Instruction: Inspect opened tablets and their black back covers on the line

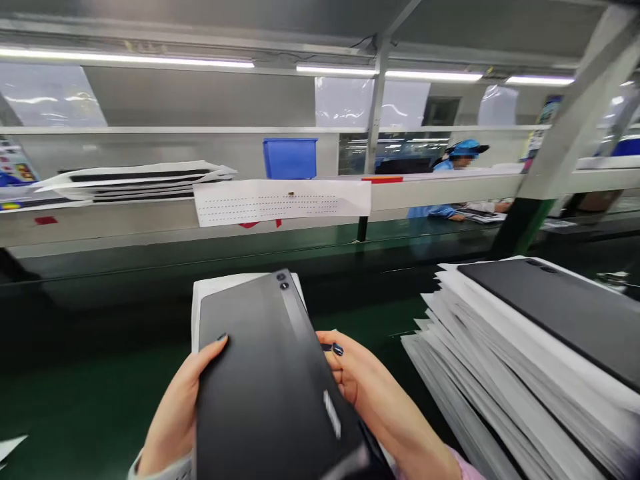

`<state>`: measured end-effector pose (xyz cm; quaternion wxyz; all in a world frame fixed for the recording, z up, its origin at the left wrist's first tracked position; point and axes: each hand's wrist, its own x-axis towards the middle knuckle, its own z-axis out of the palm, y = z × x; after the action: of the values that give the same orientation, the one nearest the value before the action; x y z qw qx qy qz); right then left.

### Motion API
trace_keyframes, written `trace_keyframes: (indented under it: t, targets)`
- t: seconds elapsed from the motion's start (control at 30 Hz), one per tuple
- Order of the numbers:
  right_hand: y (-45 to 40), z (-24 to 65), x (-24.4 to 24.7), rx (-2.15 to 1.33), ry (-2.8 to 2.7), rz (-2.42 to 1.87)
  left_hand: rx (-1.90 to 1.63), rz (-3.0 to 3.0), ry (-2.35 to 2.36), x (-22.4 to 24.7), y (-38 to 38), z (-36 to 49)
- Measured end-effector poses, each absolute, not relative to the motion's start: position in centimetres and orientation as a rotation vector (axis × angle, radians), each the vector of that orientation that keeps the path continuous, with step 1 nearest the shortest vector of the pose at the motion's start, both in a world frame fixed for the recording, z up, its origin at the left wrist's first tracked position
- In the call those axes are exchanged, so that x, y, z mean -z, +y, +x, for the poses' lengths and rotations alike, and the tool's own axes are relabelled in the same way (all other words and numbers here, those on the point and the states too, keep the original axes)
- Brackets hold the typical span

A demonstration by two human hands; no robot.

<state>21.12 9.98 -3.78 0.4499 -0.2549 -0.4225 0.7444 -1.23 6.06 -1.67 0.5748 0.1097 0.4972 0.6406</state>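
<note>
A dark grey tablet (260, 373), its back with two camera lenses facing up, is tilted in front of me. My left hand (177, 397) grips its left edge, thumb lying on the back. Behind its top edge shows a white sheet (220, 285). Beside the tablet's right edge is my right hand (363, 380), closed, with thumb and curled fingers pinched together. Whether those fingers grip the tablet's edge or something small is unclear. To the right, another dark tablet (560, 303) lies on a tall stack of white sheets (480, 373).
A dark green bench (100, 387) spreads beneath. Beyond it, a shelf rail carries a hanging printed paper (283, 202), a blue bin (290, 159) and stacked white sheets (145, 181). A slanted post (560, 127) rises at right. A person in a blue cap (465, 148) works across the bench.
</note>
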Motion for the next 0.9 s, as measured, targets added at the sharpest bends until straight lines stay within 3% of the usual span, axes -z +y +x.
trace_keyframes:
  t: [0.23, 0.6, 0.9]
  targets:
    - [12.8, 20.7, 4.8, -1.901, -1.02, -0.645, -1.603, 0.269, 1.142, 1.8, 7.8, -2.0]
    - [10.1, 21.3, 3.3, -1.24, -0.809, -0.745, -1.59, 0.452, 0.965, 3.3, 8.5, -1.5]
    - [9.6, 23.6, 2.4, -1.01, -0.807, -0.847, -1.646, 0.351, 0.963, 2.3, 7.7, -2.2]
